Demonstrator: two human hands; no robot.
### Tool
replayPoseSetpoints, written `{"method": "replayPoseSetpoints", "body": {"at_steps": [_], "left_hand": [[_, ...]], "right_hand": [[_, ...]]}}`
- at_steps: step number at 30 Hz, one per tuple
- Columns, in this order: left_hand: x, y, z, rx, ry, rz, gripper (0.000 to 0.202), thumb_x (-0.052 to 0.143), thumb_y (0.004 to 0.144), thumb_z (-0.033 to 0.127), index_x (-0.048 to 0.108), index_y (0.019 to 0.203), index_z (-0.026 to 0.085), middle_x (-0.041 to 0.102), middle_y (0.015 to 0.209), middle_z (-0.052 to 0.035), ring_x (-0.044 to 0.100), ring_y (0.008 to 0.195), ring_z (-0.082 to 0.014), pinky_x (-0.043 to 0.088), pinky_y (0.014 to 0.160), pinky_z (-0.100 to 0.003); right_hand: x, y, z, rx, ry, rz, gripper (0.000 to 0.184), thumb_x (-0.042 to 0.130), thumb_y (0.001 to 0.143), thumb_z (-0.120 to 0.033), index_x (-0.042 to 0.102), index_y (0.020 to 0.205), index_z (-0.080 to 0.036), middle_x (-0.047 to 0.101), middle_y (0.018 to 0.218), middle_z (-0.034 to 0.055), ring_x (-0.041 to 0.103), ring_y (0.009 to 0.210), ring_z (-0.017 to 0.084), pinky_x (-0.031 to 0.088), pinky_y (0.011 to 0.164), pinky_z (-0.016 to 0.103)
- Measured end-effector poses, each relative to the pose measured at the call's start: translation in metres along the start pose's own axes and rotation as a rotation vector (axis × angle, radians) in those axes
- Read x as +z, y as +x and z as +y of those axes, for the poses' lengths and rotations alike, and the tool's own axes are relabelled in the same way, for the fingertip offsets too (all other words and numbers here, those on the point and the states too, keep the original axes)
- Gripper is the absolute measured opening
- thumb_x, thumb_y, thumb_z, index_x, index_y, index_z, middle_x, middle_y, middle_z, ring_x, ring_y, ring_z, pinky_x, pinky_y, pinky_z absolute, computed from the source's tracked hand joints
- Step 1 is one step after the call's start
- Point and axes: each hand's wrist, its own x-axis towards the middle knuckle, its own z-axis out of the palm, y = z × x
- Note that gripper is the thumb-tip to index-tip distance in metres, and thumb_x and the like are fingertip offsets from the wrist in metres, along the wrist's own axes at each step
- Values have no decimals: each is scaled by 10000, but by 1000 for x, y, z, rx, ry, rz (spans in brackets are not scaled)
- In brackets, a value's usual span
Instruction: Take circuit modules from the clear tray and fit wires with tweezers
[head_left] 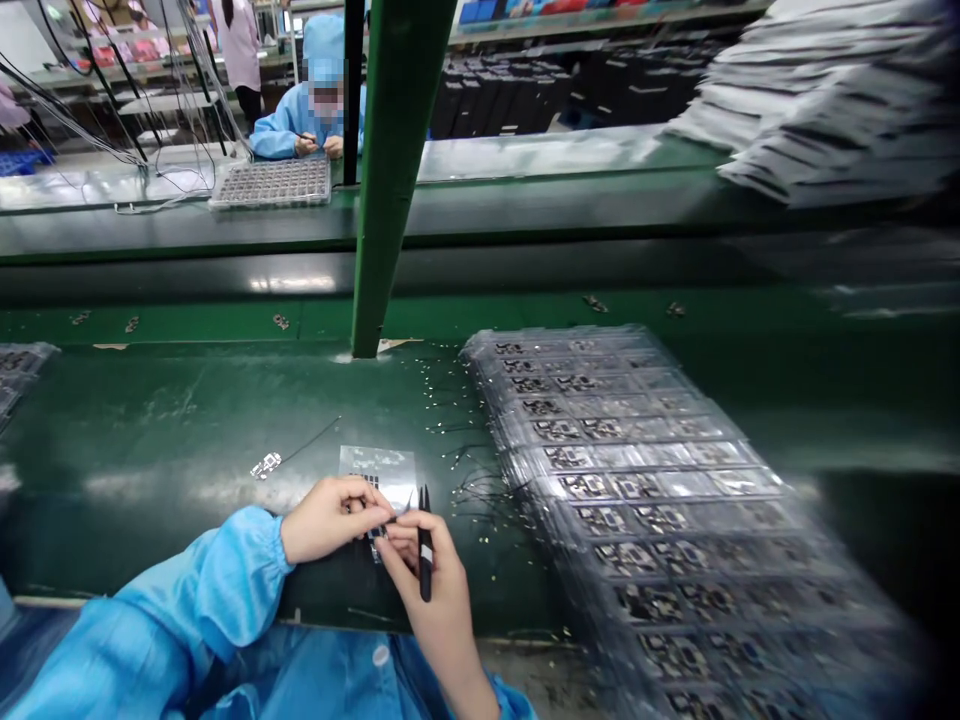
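Note:
My left hand [334, 515] is closed in a pinch on a small dark part at the edge of a clear plastic sheet [379, 468] lying on the green bench. My right hand [431, 580] grips black tweezers [424, 545], tips pointing away from me, and its fingers also touch the small part. Both hands meet just below the sheet. Blue sleeves cover my arms.
A long stack of clear trays with small dark components [637, 480] lies to the right. Tiny scraps and thin wires [465, 440] litter the bench. A green post [390, 180] stands ahead. A person in blue [315, 110] works beyond, by a tray [271, 182].

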Motion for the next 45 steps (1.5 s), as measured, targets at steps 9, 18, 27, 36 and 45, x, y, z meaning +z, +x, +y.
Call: {"method": "replayPoseSetpoints", "body": {"at_steps": [9, 18, 27, 36, 45], "left_hand": [[0, -1, -5, -80, 10, 52, 191, 636, 746, 272, 719, 840, 128, 618, 581, 6, 507, 510, -89, 372, 494, -176], [-3, -7, 2, 46, 176, 22, 136, 607, 783, 247, 704, 797, 153, 649, 664, 6, 503, 532, -83, 397, 527, -174], [0, -8, 0, 56, 263, 11, 235, 552, 818, 343, 679, 886, 157, 640, 684, -13, 544, 583, -112, 417, 540, -191], [2, -6, 0, 9, 241, -38, 294, 525, 823, 411, 658, 782, 152, 610, 663, -15, 537, 608, -130, 404, 551, -209], [-17, -4, 5, 114, 225, 66, 285, 498, 850, 410, 624, 764, 170, 655, 740, -18, 594, 693, -149, 469, 656, -242]], "right_hand": [[-1, -3, 3, 44, 25, 34, 254, 641, 803, -307, 479, 948, -175, 623, 732, 11, 629, 661, 122, 532, 649, 213], [-2, 0, 1, 15, 64, 16, 227, 590, 830, -328, 458, 949, -188, 618, 742, 9, 615, 657, 111, 522, 646, 202], [5, -2, 1, -43, 13, 89, 146, 535, 862, -249, 446, 963, -194, 592, 784, 0, 608, 718, 99, 496, 672, 184], [7, -5, 4, -102, -106, 112, 133, 547, 862, -233, 471, 966, -201, 623, 770, -5, 634, 709, 101, 488, 675, 178], [-17, -3, 4, 49, 132, 202, 420, 376, 932, -518, 553, 1078, -167, 604, 712, 20, 584, 564, 94, 512, 558, 199]]}}
